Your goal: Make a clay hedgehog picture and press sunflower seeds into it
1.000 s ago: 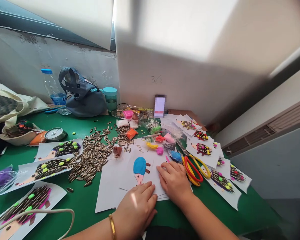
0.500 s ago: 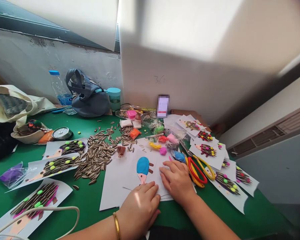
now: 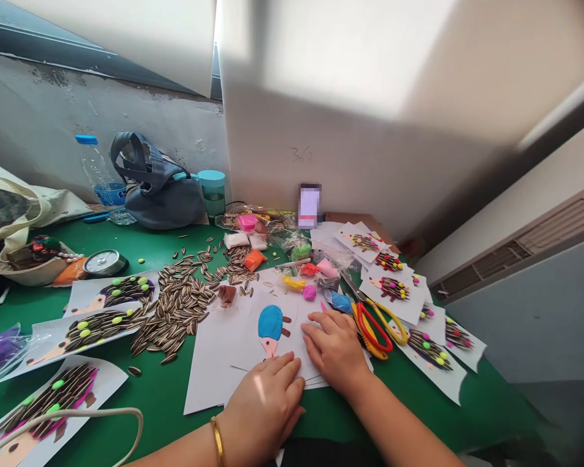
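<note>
In the head view, a person's left hand (image 3: 265, 405) and right hand (image 3: 337, 355) lie palm-down, grasping nothing visible, on white paper sheets (image 3: 209, 363) — what the palms cover cannot be told. A blue-and-pink hedgehog-shaped figure (image 3: 271, 322) lies between striped sunflower seeds (image 3: 182, 308) and red-handled scissors (image 3: 362, 318). The step appears to be steadying the paper — lifting either hand would call for care against dragging loose sheets.

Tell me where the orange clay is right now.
In the head view, the orange clay lies just left of centre on the green table, beside the sunflower seeds and in front of the white packets.
</note>
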